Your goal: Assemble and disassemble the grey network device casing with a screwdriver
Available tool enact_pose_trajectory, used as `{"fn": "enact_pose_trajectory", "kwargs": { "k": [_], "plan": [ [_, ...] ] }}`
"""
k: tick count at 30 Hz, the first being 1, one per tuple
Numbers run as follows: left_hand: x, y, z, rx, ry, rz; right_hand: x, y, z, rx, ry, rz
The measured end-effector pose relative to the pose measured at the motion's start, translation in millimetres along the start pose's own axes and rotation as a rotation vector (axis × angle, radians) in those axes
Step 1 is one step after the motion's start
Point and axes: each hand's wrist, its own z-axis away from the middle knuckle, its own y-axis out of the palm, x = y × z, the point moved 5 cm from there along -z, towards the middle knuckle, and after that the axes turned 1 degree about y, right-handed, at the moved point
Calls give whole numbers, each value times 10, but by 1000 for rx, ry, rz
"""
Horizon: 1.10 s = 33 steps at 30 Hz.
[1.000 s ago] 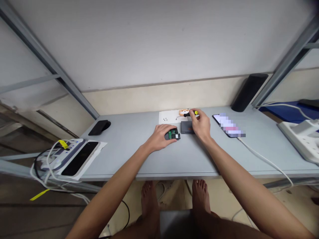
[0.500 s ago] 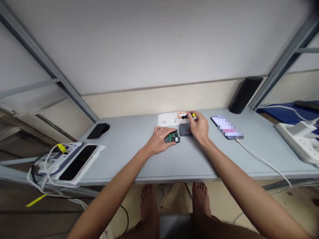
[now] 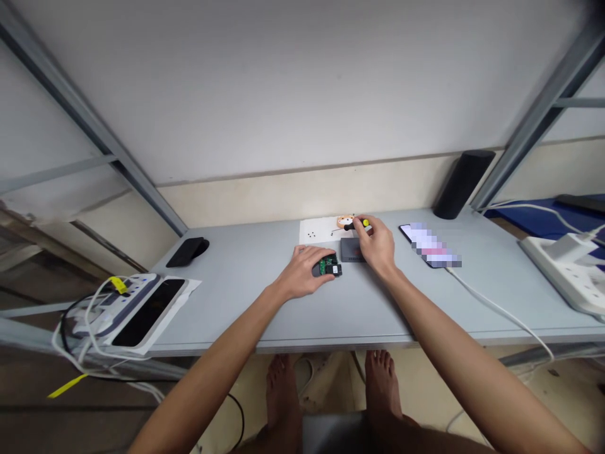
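Observation:
My left hand [image 3: 305, 270] is closed round the sides of a small green circuit board [image 3: 327, 265] with black parts and a white label, low over the desk. A screwdriver [image 3: 352, 226] with a black and yellow handle is pinched in my right hand [image 3: 378, 243]. Its thin shaft points left over a white sheet of paper [image 3: 314, 232], close to a tiny screw [image 3: 331, 234]. Several more dark screws [image 3: 311, 234] lie on the paper. Below the screwdriver sits a dark grey vented case [image 3: 350, 250], partly covered by my right hand.
An orange-and-white animal-face item [image 3: 345, 221] lies at the paper's back edge. A lit phone [image 3: 430, 244] on a cable and a black cylinder [image 3: 464, 184] stand right. Left are a black stand [image 3: 188, 251], a dark phone [image 3: 150, 312] and a power strip [image 3: 135, 296]. Another power strip [image 3: 567, 274] is far right.
The view has shifted slightly. Both hands keep their holds, and the screwdriver's tip has stayed near the tiny screw on the paper.

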Motion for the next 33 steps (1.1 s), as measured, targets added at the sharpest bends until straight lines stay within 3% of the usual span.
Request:
{"fn": "enact_pose_trajectory", "kwargs": {
  "k": [18,28,33],
  "plan": [
    [67,14,3,10,-66,128,-10,-19,4,-18,31,-44],
    [92,28,6,-15,-92,124,3,-51,-2,-105,-5,-126],
    [97,27,7,-5,-102,133,-19,-68,-27,-135,47,-207]
  ]
}}
